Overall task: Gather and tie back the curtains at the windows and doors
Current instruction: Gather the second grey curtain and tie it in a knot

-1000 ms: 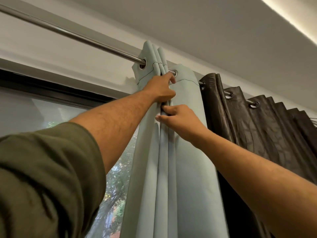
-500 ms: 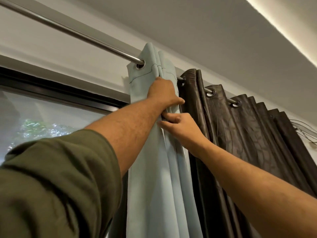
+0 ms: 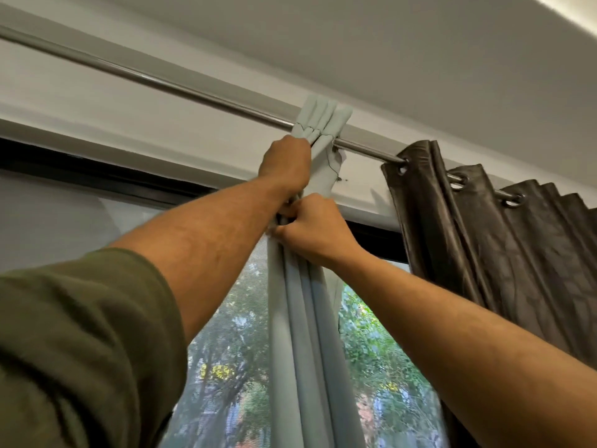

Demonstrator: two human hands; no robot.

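A pale blue curtain (image 3: 310, 334) hangs bunched into tight folds from a steel rod (image 3: 181, 88). My left hand (image 3: 286, 164) grips the folds just under the rod. Directly below it, my right hand (image 3: 311, 227) is closed around the same bundle. A dark brown curtain (image 3: 478, 253) hangs pleated on the rod to the right, with a gap of bare rod between it and the blue one.
Behind the curtains is a window (image 3: 387, 350) with a dark frame (image 3: 97, 176), showing green trees outside. The white ceiling (image 3: 387, 43) is close above the rod. My green sleeve (image 3: 80, 350) fills the lower left.
The blue curtain is gathered tighter and now stands apart from the brown curtain, with window showing between them. Both hands have closed into fists on the folds.
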